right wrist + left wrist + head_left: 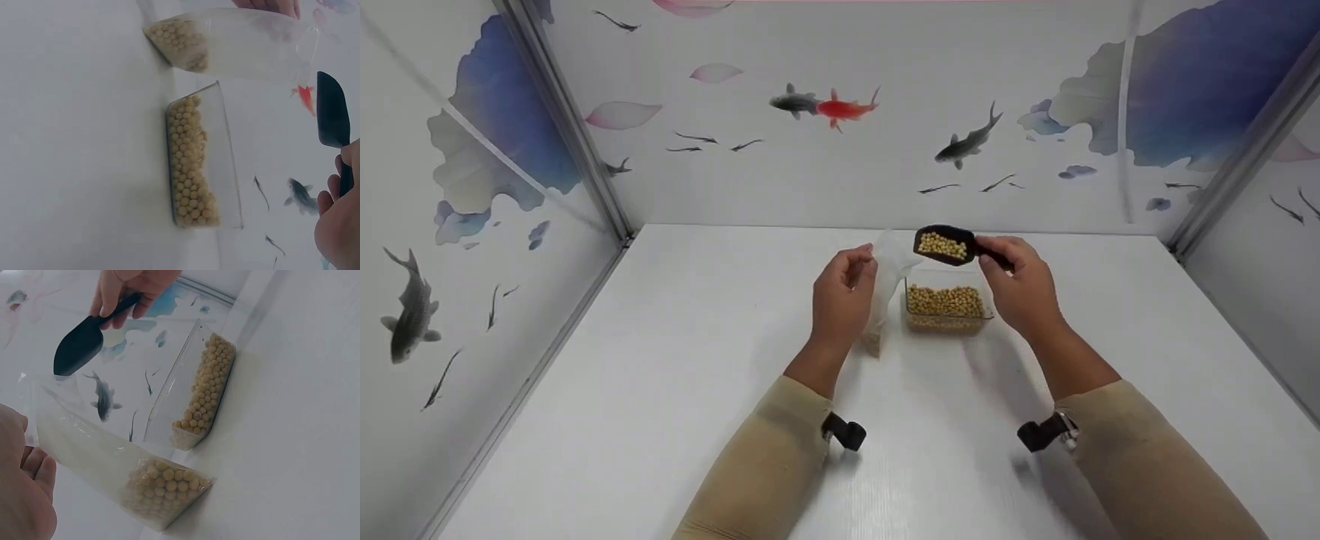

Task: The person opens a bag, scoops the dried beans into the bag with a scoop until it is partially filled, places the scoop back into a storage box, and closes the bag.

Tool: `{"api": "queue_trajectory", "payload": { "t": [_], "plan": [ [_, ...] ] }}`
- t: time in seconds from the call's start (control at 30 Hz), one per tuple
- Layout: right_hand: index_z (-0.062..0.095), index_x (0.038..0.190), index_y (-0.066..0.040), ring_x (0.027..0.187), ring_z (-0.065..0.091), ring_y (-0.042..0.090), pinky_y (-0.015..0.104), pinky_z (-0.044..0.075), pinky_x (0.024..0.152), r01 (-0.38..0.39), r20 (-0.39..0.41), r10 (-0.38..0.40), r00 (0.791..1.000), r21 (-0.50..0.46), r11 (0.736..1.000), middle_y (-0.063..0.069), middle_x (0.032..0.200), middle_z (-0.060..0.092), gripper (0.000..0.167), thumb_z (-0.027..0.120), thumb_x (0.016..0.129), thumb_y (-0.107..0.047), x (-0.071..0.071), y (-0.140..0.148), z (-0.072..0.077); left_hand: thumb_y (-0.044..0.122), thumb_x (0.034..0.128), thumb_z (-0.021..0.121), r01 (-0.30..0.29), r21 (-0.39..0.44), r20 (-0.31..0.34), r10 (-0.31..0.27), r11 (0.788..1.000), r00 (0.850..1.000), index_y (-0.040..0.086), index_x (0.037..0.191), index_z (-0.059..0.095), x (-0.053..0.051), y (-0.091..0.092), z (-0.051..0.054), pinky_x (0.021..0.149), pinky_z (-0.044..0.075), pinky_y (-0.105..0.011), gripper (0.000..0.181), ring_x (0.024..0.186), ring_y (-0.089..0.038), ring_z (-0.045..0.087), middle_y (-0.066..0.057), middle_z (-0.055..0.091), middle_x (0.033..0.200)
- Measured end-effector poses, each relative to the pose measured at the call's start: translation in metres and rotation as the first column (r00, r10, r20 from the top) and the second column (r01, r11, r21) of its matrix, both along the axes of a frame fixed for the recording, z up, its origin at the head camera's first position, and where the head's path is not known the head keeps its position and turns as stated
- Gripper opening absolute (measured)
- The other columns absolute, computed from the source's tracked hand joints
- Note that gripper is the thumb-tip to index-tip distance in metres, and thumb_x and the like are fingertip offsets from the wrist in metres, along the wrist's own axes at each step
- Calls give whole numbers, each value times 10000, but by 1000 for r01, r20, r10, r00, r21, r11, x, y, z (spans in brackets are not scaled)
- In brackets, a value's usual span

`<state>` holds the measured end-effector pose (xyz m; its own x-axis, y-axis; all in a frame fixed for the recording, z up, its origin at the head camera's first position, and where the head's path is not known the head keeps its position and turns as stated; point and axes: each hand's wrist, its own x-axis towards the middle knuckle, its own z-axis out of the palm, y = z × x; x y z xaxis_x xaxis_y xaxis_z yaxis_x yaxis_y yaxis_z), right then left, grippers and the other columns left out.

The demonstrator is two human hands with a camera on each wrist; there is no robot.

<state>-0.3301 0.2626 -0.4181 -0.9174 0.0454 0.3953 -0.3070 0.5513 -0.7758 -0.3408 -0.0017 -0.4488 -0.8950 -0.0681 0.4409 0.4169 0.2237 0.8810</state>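
Observation:
My right hand (1022,289) grips the handle of a black scoop (945,245), which carries a load of round yellow soybeans (942,244). The scoop is above the back of a clear rectangular container (949,324) partly filled with the same beans. To its left, my left hand (844,296) pinches the top of a clear plastic bag (95,444) near its mouth. In the left wrist view, beans (166,486) fill the bag's bottom, which rests on the table. The scoop's tip is close to the bag's mouth; whether they touch I cannot tell.
A white table (697,360) lies under everything. Behind it stands a white wall panel (825,180) printed with fish and petals, with similar panels at both sides. Metal posts (577,127) mark the corners. A small black device (846,432) is strapped at each wrist.

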Motion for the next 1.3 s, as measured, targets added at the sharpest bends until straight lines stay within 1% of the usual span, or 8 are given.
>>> {"api": "queue_trajectory", "payload": {
  "t": [0.13,0.2,0.33,0.47,0.57,0.8,1.07,1.3],
  "plan": [
    [681,1413,-40,1314,587,326,487,510,1098,-24,-93,40,995,162,986,144,1389,643,331,575,1106,-105,2,-8,14,237,1095,637,-6,3,-9,6,1000,1000,178,1174,695,0,0,1,1090,567,-247,114,1300,-87,672,58,715,1414],
    [695,1387,-19,1317,585,375,561,502,1114,-23,-151,60,987,236,972,169,1360,661,316,590,1094,-73,2,-12,20,242,1096,635,-9,0,-9,9,1000,1000,185,1172,694,1,-1,1,1094,565,-247,112,1307,-89,671,58,716,1414],
    [718,1345,-6,1292,586,411,573,489,1107,-13,-247,108,963,356,934,183,1314,688,290,611,1078,-44,2,-18,32,246,1098,634,-1,2,-17,1,1000,1000,178,1168,690,1,-2,2,1095,570,-265,113,1310,-104,676,50,713,1420],
    [729,1334,-19,1289,593,396,561,472,1122,-4,-297,141,945,419,908,167,1293,699,284,619,1073,-43,3,-22,40,240,1097,637,6,11,-18,-6,1000,1000,181,1166,691,1,-2,2,1096,572,-277,105,1303,-104,677,53,712,1423],
    [734,1328,-23,1280,599,390,557,465,1124,7,-325,146,934,427,904,162,1277,704,283,625,1067,-34,4,-22,43,241,1096,638,-3,5,-13,3,1000,1000,191,1166,691,1,-1,3,1103,563,-258,101,1303,-85,673,66,711,1422],
    [745,1314,-23,1247,614,384,549,472,1104,15,-369,147,918,402,915,163,1262,712,288,634,1050,4,5,-23,43,240,1095,639,-21,2,4,21,1000,1000,198,1157,691,1,0,5,1108,557,-250,90,1306,-76,671,70,710,1425],
    [749,1305,-17,1242,619,381,545,487,1106,22,-378,144,914,403,915,168,1245,714,280,652,1043,-1,6,-21,40,262,1102,628,-9,-2,6,9,1000,1000,208,1179,691,2,-1,4,1109,558,-258,113,1316,-76,662,88,700,1433],
    [744,1313,-17,1239,618,389,553,498,1097,24,-360,129,924,393,919,175,1250,711,281,648,1049,-11,7,-14,35,258,1106,621,3,6,10,-3,1000,1000,149,1217,689,2,-2,3,1134,541,-260,170,1345,-83,653,73,696,1439]
  ]
}}
